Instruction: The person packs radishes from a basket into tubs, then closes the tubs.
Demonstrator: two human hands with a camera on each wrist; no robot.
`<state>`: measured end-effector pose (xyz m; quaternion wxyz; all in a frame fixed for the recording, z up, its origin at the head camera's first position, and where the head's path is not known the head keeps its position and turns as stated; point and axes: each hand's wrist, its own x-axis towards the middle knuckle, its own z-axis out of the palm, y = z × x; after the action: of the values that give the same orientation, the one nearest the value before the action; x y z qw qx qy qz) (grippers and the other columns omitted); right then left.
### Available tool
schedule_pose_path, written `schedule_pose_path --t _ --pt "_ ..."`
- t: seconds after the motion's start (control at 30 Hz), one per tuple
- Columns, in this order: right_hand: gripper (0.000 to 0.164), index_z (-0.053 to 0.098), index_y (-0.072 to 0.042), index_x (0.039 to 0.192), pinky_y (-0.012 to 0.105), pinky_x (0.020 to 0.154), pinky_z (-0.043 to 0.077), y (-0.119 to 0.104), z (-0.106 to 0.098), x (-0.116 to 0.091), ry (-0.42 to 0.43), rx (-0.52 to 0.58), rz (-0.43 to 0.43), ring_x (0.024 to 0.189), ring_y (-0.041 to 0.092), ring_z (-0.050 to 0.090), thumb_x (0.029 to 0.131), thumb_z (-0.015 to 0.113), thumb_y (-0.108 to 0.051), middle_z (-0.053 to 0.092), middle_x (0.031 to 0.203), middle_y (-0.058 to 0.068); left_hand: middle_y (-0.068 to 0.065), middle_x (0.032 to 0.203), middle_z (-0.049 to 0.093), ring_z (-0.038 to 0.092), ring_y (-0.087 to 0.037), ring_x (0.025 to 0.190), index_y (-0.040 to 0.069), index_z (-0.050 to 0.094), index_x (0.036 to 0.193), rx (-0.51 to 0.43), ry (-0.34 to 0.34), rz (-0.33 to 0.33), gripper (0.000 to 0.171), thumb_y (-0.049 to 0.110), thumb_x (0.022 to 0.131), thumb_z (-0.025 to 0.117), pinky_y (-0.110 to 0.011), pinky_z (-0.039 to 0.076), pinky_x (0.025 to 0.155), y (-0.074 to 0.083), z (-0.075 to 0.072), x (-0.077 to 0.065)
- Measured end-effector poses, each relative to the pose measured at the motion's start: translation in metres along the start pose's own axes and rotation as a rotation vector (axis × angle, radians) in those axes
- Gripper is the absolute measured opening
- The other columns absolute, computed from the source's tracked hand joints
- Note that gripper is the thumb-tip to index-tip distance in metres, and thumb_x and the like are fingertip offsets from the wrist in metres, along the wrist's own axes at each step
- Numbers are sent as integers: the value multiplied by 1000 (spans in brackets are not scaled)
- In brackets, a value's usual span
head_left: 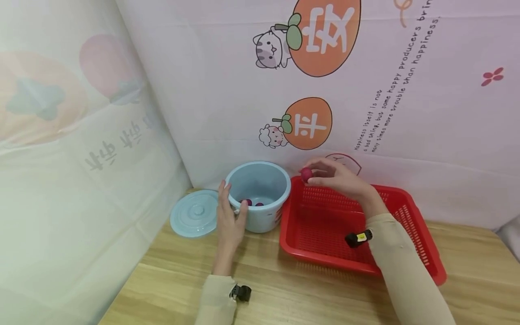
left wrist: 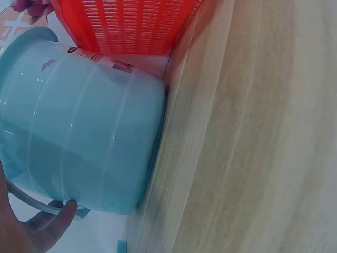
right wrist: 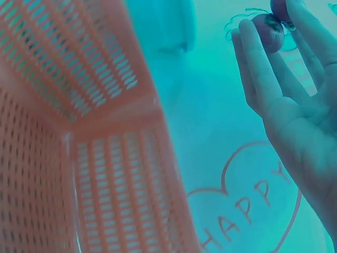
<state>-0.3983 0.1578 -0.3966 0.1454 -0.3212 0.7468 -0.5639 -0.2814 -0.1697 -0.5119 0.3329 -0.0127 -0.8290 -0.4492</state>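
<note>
My right hand [head_left: 339, 176] pinches 1 red ball [head_left: 306, 174] over the red basket [head_left: 325, 243] | my left hand [head_left: 229, 216] grips the blue bucket [head_left: 264, 189] rim | lid [head_left: 195, 219] lies on the bench [head_left: 284, 293].

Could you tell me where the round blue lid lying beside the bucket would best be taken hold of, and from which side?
Probably by the small raised knob at the centre of the lid, pinched from straight above. The lid lies flat on the table, knob up, so its thin rim offers little to grip. The left hand, now holding the bucket, is nearest.
</note>
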Motion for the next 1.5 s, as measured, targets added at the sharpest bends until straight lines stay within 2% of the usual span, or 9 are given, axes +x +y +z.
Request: schedule_pose_path --t 0.17,0.33,0.5,0.7,0.87,1.03,1.13,1.33,1.5 --pt "45 63 -13 137 61 103 52 -11 12 7 -12 15 -41 134 33 57 96 79 -19 64 139 10 7 176 16 36 -32 152 17 29 167 -4 4 3 76 53 105 54 -65 34 117 -1 -1 0" --pt "44 64 -15 137 59 104 52 -16 28 15 -17 27 -70 135 32 57 96 79 -18 64 138 9 5 176 16 35 -32 153 16 29 166 -2 2 18 76 55 105 54 -65 34 117 -1 -1 0" --pt "45 65 -16 138 63 102 52 -18 43 23 -67 45 -111 135 33 56 95 79 -17 63 143 10 4 176 17 35 -32 153 15 29 166 0 1 22 76 53 105 54 -64 34 118 0 -1 -1" --pt "45 64 -18 137 55 100 56 -21 61 35 -114 45 -147 137 33 55 94 78 -15 62 145 9 7 176 15 35 -31 153 15 28 167 7 -6 7 76 52 105 55 -63 34 118 1 -2 1" --pt "48 66 -20 137 55 101 55 -23 76 43 -156 41 -165 138 33 54 92 79 -13 62 144 9 6 175 17 36 -32 152 15 28 166 14 3 13 76 52 106 55 -64 35 117 -1 -2 1" --pt "46 66 -18 137 47 102 56 -19 88 46 -223 48 -160 136 34 54 94 78 -11 62 141 7 3 175 19 39 -36 151 13 30 165 23 6 33 74 47 105 57 -65 37 116 -2 -1 -1" --pt "43 67 -16 136 45 103 55 -14 92 48 -252 47 -148 132 34 56 96 76 -8 63 140 7 5 175 19 39 -36 151 15 30 165 29 -4 23 74 46 105 58 -65 37 115 -1 -1 -2" --pt "40 68 -18 135 46 102 55 -13 94 50 -242 27 -122 129 33 58 96 76 -9 63 138 6 10 175 16 38 -34 150 21 28 166 31 -10 -9 74 50 105 56 -64 37 116 0 -1 -2" --pt "39 68 -19 133 48 102 55 -17 95 52 -231 6 -94 131 36 55 96 78 -13 62 138 5 10 175 16 37 -33 151 20 28 166 27 -11 -13 74 51 105 55 -64 36 116 1 -2 -1"
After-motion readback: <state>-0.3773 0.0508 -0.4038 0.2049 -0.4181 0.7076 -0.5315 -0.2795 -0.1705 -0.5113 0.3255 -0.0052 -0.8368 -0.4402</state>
